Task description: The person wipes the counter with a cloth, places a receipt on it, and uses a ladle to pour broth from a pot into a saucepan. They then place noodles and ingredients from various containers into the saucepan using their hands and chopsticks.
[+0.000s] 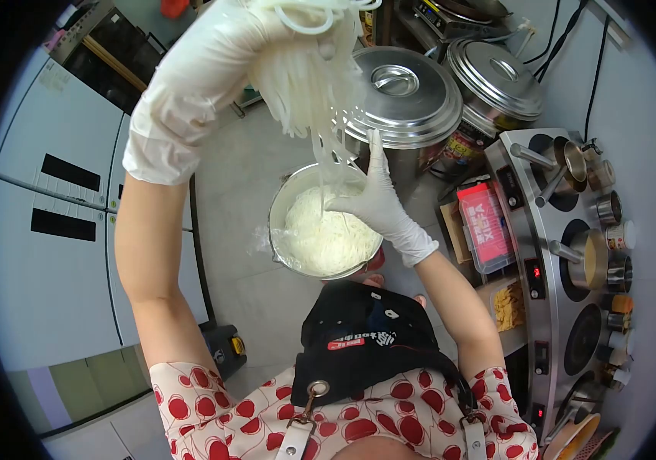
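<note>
My left hand [247,38], in a long white glove, is raised at the top of the view and closed around a bunch of white noodles [290,88]. Their loose ends dangle over a bucket [273,224] standing low in front of me. More pale noodles [332,241] fill that bucket, and clear plastic film [288,244] shows at its left side. Also gloved, my right hand [385,203] is over the bucket's right rim with thumb and fingers spread, close beside the hanging strands.
Large lidded steel pots [408,96] stand beyond the bucket. Along the right wall runs a multi-plate cooker [565,307] with saucepans [590,261] and small containers. A pink-lidded plastic box [486,222] sits beside it. White cabinets [44,222] line the left; grey floor tiles [240,184] lie between.
</note>
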A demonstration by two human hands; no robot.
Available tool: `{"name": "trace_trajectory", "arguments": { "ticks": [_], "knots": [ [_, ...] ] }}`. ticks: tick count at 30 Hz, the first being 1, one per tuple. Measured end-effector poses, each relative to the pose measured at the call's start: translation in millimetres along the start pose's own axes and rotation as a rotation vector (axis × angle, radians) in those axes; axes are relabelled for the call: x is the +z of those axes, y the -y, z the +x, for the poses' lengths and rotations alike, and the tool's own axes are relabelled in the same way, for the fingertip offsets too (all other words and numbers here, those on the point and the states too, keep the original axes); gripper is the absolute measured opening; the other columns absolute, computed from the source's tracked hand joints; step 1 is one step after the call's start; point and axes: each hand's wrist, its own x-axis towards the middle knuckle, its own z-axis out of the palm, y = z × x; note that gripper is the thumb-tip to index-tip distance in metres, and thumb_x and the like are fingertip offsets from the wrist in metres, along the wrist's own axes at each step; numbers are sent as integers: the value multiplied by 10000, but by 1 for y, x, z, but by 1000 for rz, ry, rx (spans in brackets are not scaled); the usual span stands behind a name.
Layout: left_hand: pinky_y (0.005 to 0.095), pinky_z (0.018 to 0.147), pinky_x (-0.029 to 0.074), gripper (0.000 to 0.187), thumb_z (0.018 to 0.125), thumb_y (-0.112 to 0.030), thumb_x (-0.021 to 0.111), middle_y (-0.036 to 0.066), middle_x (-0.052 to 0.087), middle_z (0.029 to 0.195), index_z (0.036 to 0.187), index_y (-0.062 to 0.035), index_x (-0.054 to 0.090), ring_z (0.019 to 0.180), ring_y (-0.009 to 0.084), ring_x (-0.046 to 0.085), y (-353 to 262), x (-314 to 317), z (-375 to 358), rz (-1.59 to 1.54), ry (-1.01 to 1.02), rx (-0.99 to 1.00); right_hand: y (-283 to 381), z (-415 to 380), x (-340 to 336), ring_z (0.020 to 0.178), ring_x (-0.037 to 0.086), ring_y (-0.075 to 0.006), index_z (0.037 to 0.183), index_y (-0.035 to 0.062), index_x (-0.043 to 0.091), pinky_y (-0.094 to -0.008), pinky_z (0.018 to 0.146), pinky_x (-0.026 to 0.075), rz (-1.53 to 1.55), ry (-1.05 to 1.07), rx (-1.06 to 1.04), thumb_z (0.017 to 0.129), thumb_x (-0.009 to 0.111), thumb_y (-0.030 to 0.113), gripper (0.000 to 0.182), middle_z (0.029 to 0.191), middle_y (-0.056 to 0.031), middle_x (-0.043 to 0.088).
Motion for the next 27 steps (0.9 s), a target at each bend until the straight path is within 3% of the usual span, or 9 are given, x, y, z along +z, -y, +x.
{"name": "trace_trajectory", "arguments": {
  "ticks": [3,4,6,12,18,20,21,23,27],
  "knots": [
    [288,935,457,386,798,-147,691,95,657,1112,1146,12,642,1020,169,594,-15,3,7,192,-80,85,10,1,9,1395,208,-398,1471,-35,-71,-405,1148,205,39,-40,-58,517,928,320,1427,1479,-305,179],
    [294,937,458,409,791,-165,700,95,656,1110,1152,17,637,1013,171,596,-35,1,7,87,51,18,12,2,11,1392,222,-384,1472,-33,-73,-396,1145,214,135,-27,-88,532,924,314,1414,1477,-300,193],
    [304,929,465,449,787,-171,707,99,656,1103,1177,30,616,998,170,601,-30,-10,13,61,13,82,17,3,14,1389,237,-370,1473,-30,-75,-387,1142,222,230,-13,-121,548,921,309,1401,1474,-296,207],
    [302,865,518,460,821,-144,695,105,660,1084,1221,44,569,945,170,635,-54,-25,18,68,39,149,26,11,23,1350,331,-326,1476,-39,-46,-374,1112,279,623,75,25,605,898,260,1319,1459,-261,280],
    [289,785,554,429,824,-96,688,107,673,1000,1203,59,560,860,164,660,-68,-30,16,67,-21,130,43,15,17,1222,479,-278,1486,-9,133,-356,1025,395,441,132,14,687,847,243,1100,1299,-210,478],
    [290,772,557,419,825,-96,682,108,672,1004,1195,59,561,845,170,661,-68,-35,18,75,82,150,58,14,8,1051,589,-235,1360,-29,407,-358,913,464,362,253,195,713,823,283,829,1088,-150,605],
    [290,772,557,419,825,-96,682,108,672,1004,1195,59,561,845,170,661,-68,-36,18,79,86,153,51,15,14,1051,589,-235,1360,-29,407,-358,913,464,362,249,190,713,823,283,829,1088,-150,605],
    [306,810,544,416,827,-124,678,114,670,1013,1187,54,572,882,177,653,-63,-33,17,109,15,173,35,14,27,913,641,-306,1148,0,592,-383,795,487,285,337,131,856,663,284,413,952,-160,669],
    [322,857,519,429,809,-173,696,115,666,1033,1165,45,596,928,185,638,-55,-36,16,132,-16,179,37,21,14,795,624,-354,1099,-10,601,-394,746,492,-260,274,-117,921,558,253,321,860,-211,642]
  ]
}}
